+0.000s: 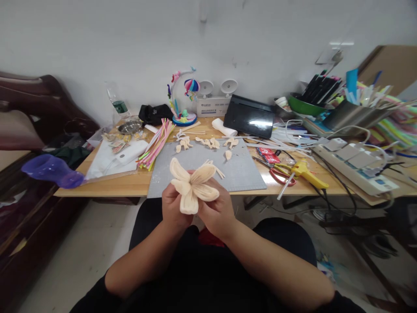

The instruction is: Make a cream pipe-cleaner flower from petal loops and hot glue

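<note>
Both hands close together on a cream, fuzzy five-petalled flower [191,188], the left hand [172,208] beneath its left side and the right hand [222,209] beneath its right. The grip is narrow and occupied; the petals spread above the fingers, with the flower's open face toward the viewer. The flower is held in front of the near edge of the wooden table [107,190], above the person's lap. Most fingertips and the flower's underside are hidden behind the petals, so the exact points of contact cannot be told. Thin pale strips [220,171] show just beyond the right hand; whether they are held or lie on the grey mat [243,176] is unclear.

Farther out, small cream pieces [212,143] lie scattered across the mat's far part, their shapes too small to read fully. To the left lies a bundle of coloured fuzzy stems [157,147]; to the right, a yellow glue gun [306,172] lies beside red-handled scissors [282,177]. A white power strip [355,171] rests farther right, partly covered by plugs and cables. Both upper arms are cut off by the lower frame edge.
</note>
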Action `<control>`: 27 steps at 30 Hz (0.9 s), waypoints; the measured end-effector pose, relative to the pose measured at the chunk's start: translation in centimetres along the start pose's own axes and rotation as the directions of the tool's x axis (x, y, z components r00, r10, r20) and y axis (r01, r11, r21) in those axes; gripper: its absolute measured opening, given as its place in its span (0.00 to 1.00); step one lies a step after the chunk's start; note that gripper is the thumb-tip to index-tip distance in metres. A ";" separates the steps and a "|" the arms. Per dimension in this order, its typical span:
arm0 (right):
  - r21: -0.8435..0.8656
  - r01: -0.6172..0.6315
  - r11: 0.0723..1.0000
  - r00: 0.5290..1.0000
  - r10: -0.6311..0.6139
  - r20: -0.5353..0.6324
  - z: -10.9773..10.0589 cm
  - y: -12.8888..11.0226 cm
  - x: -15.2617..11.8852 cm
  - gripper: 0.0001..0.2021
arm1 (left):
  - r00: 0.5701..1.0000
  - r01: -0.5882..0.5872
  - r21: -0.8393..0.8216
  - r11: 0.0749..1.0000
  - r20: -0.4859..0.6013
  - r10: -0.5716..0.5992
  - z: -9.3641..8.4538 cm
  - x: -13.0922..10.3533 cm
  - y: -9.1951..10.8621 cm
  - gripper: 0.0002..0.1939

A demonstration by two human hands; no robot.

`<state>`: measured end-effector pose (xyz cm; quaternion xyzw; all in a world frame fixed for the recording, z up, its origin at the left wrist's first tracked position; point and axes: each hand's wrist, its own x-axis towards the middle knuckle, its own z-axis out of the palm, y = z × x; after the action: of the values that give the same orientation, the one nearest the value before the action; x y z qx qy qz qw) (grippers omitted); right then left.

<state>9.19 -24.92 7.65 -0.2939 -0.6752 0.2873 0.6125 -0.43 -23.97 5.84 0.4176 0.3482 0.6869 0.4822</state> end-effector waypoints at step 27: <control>-0.624 0.422 0.657 0.859 -0.510 0.044 -0.7 -3.0 -0.3 0.08 | 0.837 -0.539 0.479 0.693 0.210 0.505 -3.2 -0.6 0.4 0.03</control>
<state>9.82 -27.06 9.76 -0.3119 -0.7404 -0.1355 0.5798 -3.33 -24.94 4.75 0.6343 0.3722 0.6615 0.1465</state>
